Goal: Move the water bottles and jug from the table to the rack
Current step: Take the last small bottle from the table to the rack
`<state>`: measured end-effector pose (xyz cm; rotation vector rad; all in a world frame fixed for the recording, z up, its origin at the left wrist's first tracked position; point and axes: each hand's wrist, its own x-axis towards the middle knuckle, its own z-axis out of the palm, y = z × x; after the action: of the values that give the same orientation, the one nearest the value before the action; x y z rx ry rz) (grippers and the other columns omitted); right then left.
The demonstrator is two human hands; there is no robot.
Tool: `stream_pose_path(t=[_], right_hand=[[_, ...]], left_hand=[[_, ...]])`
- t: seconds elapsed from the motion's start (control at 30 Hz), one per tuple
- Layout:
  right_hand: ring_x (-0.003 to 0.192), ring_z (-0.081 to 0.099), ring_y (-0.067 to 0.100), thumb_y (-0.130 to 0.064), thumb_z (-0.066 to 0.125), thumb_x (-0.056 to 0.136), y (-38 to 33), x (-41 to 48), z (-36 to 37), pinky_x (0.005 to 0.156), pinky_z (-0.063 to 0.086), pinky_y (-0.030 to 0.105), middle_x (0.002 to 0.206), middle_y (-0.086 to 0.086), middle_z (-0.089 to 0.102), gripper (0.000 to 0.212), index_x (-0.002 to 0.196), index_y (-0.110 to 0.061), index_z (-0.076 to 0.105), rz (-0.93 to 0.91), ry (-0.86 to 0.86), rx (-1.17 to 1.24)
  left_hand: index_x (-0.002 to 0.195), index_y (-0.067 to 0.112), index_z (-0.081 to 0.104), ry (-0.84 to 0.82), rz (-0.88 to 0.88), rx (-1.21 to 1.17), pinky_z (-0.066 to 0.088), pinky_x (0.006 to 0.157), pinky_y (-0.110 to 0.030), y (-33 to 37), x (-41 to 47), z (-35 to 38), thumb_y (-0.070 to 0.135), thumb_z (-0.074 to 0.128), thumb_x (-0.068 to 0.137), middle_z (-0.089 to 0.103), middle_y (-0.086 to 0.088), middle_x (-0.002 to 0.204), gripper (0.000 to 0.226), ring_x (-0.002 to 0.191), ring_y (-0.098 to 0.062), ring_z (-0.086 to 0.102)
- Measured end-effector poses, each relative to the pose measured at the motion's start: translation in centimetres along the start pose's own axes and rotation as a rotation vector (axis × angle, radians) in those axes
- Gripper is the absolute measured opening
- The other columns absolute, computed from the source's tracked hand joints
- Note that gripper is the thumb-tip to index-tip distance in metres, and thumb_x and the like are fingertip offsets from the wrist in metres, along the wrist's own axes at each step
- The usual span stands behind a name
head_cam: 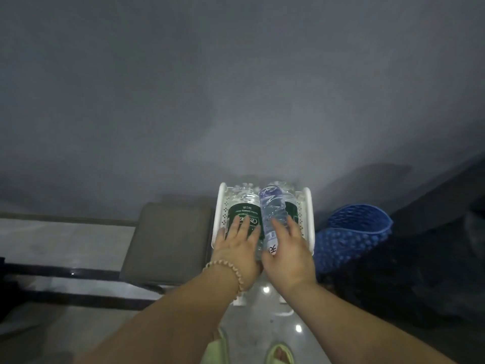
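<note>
Background stuff: plain grey wall (236,88) fills most of the shot, pretty dim. Lower right there's a blue perforated plastic basket (351,240), tipped so its open mouth faces up and left. To the left sits a flat grey cushion (168,237) on what looks like a dark-framed seat, with dark bars (65,271) running off to the left edge. Glossy floor (257,324) with little light reflections (298,328). Two pale green slippers (280,353) at the bottom.

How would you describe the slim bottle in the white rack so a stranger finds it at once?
Find the white rack beside the blue basket. Two wide green-labelled bottles lie in it, and the slim bottle lies between them. It alone is narrow, ribbed, with no green label.
</note>
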<state>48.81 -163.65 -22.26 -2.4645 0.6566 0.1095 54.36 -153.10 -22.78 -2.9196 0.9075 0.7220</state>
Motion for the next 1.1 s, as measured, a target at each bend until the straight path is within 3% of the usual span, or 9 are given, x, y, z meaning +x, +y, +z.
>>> stream_pose_path(t=[0.17, 0.27, 0.4, 0.5, 0.57, 0.7, 0.87, 1.1], right_hand=[[0.131, 0.039, 0.025, -0.038, 0.057, 0.084, -0.9, 2.9, 2.9, 0.105, 0.037, 0.044, 0.157, -0.002, 0.016, 0.060, 0.140, -0.038, 0.034, 0.066, 0.017, -0.008], [0.136, 0.031, 0.024, -0.036, 0.054, 0.090, -1.4, 3.6, 3.8, 0.102, 0.037, 0.037, 0.159, -0.002, 0.004, 0.063, 0.146, -0.036, 0.024, 0.040, -0.035, -0.138], [0.140, 0.021, 0.030, -0.029, 0.056, 0.090, -1.5, 3.9, 4.8, 0.100, 0.041, 0.038, 0.159, 0.004, -0.008, 0.074, 0.149, -0.033, 0.011, 0.019, -0.084, -0.335], [0.142, 0.016, 0.032, -0.027, 0.058, 0.089, -1.6, 4.6, 5.3, 0.103, 0.038, 0.040, 0.159, 0.006, -0.010, 0.079, 0.150, -0.033, 0.008, 0.049, -0.117, -0.387], [0.143, 0.013, 0.033, -0.023, 0.059, 0.089, -2.0, 5.3, 5.8, 0.106, 0.034, 0.042, 0.158, 0.008, -0.010, 0.080, 0.150, -0.033, 0.008, 0.082, -0.129, -0.374], [0.143, 0.007, 0.034, -0.014, 0.051, 0.094, -2.3, 6.3, 6.7, 0.111, 0.026, 0.043, 0.158, 0.007, -0.012, 0.073, 0.150, -0.033, 0.009, 0.146, -0.119, -0.297], [0.144, 0.003, 0.032, -0.031, 0.038, 0.100, -1.6, 6.2, 7.3, 0.116, 0.011, 0.044, 0.158, 0.008, -0.013, 0.059, 0.150, -0.034, 0.008, 0.113, -0.106, -0.254], [0.145, -0.004, 0.030, -0.045, 0.035, 0.098, -1.3, 5.2, 6.7, 0.117, -0.001, 0.045, 0.158, 0.010, -0.011, 0.064, 0.150, -0.031, 0.002, 0.061, -0.079, -0.329]], left_hand=[[0.151, 0.027, -0.005, -0.162, 0.112, 0.115, -0.006, 0.115, -0.053, -2.8, 3.4, 2.1, 0.060, 0.030, 0.090, -0.017, 0.001, 0.158, 0.078, 0.144, -0.021, -0.019], [0.149, 0.029, -0.016, -0.206, 0.144, 0.185, -0.007, 0.114, -0.055, -5.0, 4.0, 3.2, 0.065, 0.024, 0.090, -0.025, 0.002, 0.156, 0.079, 0.144, -0.024, -0.020], [0.145, 0.028, -0.026, -0.198, 0.155, 0.211, -0.007, 0.112, -0.060, -7.2, 4.4, 3.6, 0.068, 0.016, 0.089, -0.030, 0.001, 0.153, 0.080, 0.143, -0.026, -0.021], [0.142, 0.031, -0.029, -0.207, 0.134, 0.120, -0.004, 0.113, -0.061, -8.4, 4.4, 3.7, 0.067, 0.021, 0.090, -0.033, 0.005, 0.152, 0.081, 0.143, -0.027, -0.020], [0.142, 0.032, -0.028, -0.209, 0.119, 0.015, 0.006, 0.115, -0.056, -8.9, 4.3, 3.8, 0.065, 0.027, 0.091, -0.033, 0.007, 0.152, 0.082, 0.144, -0.027, -0.018], [0.145, 0.031, -0.024, -0.188, 0.131, -0.073, 0.015, 0.116, -0.049, -8.8, 4.1, 4.2, 0.064, 0.031, 0.091, -0.029, 0.007, 0.154, 0.084, 0.144, -0.030, -0.017], [0.145, 0.030, -0.025, -0.181, 0.135, -0.067, 0.016, 0.116, -0.048, -8.6, 3.9, 4.6, 0.065, 0.029, 0.090, -0.029, 0.005, 0.154, 0.084, 0.143, -0.031, -0.019], [0.146, 0.031, -0.021, -0.177, 0.115, -0.019, 0.017, 0.115, -0.050, -8.5, 3.6, 4.1, 0.065, 0.032, 0.090, -0.026, 0.006, 0.155, 0.084, 0.145, -0.029, -0.012]])
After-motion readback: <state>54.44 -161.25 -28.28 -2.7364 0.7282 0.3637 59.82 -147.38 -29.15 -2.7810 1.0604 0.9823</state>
